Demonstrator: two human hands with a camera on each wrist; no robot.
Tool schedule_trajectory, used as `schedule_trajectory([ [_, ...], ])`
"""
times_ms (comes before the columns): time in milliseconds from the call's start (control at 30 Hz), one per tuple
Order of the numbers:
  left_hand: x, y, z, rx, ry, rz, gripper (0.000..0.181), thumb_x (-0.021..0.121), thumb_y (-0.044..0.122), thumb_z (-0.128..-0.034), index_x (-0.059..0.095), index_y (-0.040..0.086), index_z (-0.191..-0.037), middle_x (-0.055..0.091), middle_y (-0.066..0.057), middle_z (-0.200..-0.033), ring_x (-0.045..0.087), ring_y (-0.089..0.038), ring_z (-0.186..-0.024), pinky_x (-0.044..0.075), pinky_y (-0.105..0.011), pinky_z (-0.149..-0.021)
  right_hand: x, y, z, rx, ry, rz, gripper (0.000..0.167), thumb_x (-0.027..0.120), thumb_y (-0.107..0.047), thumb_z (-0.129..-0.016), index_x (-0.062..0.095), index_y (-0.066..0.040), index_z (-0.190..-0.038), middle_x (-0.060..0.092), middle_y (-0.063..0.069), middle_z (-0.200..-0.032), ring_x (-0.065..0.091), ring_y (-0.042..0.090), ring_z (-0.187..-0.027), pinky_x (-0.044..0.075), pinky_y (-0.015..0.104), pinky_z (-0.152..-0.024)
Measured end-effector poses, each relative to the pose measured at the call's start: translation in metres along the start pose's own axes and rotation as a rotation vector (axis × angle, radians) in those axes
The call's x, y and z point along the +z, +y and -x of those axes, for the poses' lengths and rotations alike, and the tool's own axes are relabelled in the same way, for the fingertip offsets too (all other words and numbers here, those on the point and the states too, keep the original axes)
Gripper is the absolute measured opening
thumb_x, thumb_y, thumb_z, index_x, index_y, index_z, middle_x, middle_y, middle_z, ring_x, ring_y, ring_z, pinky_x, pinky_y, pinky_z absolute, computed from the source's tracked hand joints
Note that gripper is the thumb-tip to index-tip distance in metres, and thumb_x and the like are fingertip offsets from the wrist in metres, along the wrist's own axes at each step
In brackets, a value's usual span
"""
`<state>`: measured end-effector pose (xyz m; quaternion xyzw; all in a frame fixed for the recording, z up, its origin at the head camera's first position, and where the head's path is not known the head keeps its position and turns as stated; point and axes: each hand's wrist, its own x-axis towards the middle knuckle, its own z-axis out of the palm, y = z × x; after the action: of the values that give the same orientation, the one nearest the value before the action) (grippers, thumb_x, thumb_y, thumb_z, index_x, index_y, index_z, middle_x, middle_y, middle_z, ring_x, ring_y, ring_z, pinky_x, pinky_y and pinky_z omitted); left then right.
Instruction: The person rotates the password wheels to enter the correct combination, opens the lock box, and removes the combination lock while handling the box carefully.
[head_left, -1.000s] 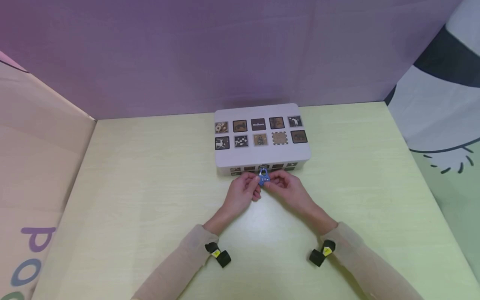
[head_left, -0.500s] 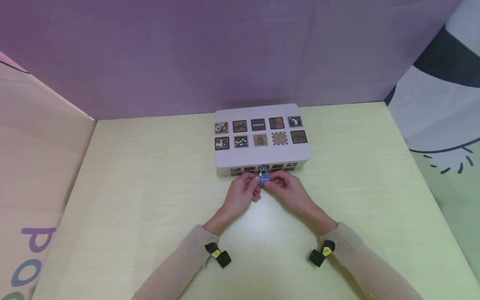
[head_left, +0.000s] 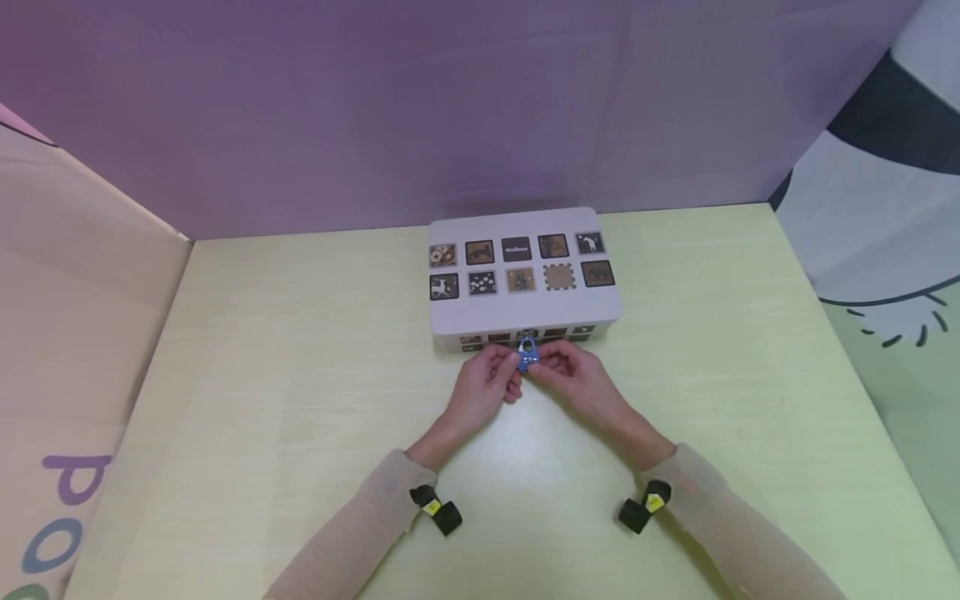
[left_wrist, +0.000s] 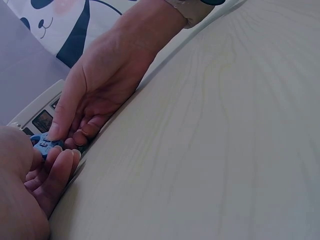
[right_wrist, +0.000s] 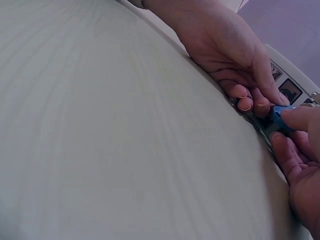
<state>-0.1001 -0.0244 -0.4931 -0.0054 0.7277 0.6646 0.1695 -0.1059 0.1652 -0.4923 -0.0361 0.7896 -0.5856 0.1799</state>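
Observation:
A small blue combination padlock (head_left: 528, 357) is at the middle of the front side of a white tin box (head_left: 517, 312). Its shackle points toward the box's metal clasp; whether it passes through the clasp is too small to tell. My left hand (head_left: 480, 383) pinches the padlock's left side between thumb and fingers. On its right side, my right hand (head_left: 585, 385) pinches it the same way. Between the hands in the left wrist view, the padlock (left_wrist: 46, 144) shows its dark dials. Fingers hide much of the padlock (right_wrist: 281, 117) in the right wrist view.
The box lid is closed and carries two rows of square pictures. Behind the box, close to it, hangs a purple cloth wall (head_left: 375, 125). Printed panels stand at the left (head_left: 75, 292) and right (head_left: 862, 233) edges of the pale wooden table (head_left: 300, 350).

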Motion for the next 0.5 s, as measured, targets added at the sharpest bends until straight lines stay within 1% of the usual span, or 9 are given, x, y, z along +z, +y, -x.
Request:
schedule_trajectory([
  [233, 0.0002, 0.0001, 0.0002, -0.001, -0.002, 0.000, 0.019, 0.054, 0.011, -0.1076, 0.060, -0.005, -0.114, 0.066, -0.014, -0.087, 0.064, -0.015, -0.069, 0.064, -0.029, -0.065, 0.0005, -0.0007, 0.0009, -0.013, 0.003, 0.001, 0.032, 0.071, -0.021, -0.099, 0.062, 0.001, -0.120, 0.067, 0.014, -0.103, 0.062, 0.022, -0.088, 0.059, 0.023, -0.075],
  [500, 0.0002, -0.0007, -0.0008, 0.000, 0.002, -0.005, 0.018, 0.054, 0.011, -0.1075, 0.060, -0.005, -0.114, 0.066, -0.014, -0.086, 0.064, -0.014, -0.069, 0.064, -0.029, -0.065, 0.0013, -0.0009, 0.0015, -0.029, 0.014, 0.014, 0.026, 0.070, -0.020, -0.099, 0.064, -0.002, -0.117, 0.068, 0.013, -0.102, 0.063, 0.021, -0.087, 0.059, 0.024, -0.073],
])
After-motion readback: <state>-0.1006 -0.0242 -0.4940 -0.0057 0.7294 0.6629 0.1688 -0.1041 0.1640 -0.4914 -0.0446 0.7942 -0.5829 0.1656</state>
